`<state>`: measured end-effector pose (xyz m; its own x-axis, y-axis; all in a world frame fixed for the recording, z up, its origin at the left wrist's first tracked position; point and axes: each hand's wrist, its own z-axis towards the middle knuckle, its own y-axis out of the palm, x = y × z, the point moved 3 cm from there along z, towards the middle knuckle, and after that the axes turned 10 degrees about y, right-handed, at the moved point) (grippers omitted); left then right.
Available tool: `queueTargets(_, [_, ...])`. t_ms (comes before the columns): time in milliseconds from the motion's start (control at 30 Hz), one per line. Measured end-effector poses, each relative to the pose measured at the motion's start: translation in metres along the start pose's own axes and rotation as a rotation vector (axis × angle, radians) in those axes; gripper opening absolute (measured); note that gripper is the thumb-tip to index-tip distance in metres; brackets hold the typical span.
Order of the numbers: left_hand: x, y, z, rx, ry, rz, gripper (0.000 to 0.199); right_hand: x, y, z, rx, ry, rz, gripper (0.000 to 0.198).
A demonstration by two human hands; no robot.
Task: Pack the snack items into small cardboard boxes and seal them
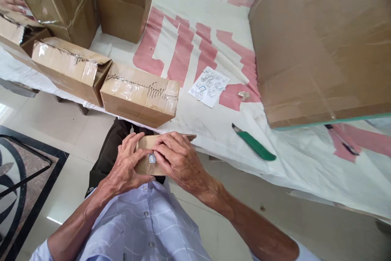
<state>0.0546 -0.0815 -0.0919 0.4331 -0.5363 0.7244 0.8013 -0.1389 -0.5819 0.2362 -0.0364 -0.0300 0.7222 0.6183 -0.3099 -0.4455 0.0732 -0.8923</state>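
matt cardboard piece [145, 168] near, rough-torn cardboard boxes [137, 106] at left, glossy tape [89, 71] across them, creased matt cloth [195, 124], smooth plastic-looking knife handle [255, 145], shiny floor tiles [77, 134]

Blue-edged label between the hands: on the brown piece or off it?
On: the label lies against the brown piece, with the right hand at its edge. Whether it is fully stuck down, I cannot tell.

In grip: tan card pc [143, 167], blue-edged wht tag [152, 158]; R of grip, grn-handled knife [256, 145]; beyond, pink/wht blocky-pattern cloth [181, 55].
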Motion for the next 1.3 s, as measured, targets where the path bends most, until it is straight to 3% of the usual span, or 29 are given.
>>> queueTargets(833, [0.007,0.0035,0.0042,-0.059,-0.102,-0.039,0.073,-0.0008,0.003,-0.0057,0.016,0.012,0.026,0.022])
queueTargets(1000, [0.0063,0.0054,0.0027,-0.036,-0.094,-0.021,0.062,0.0001,0.002,-0.0064,0.009,0.007,0.02,0.022])
queueTargets(1300, [0.0043,0.0085,0.0067,-0.023,-0.115,-0.021,0.079,-0.0026,0.0012,-0.008,-0.031,-0.044,-0.017,0.021])
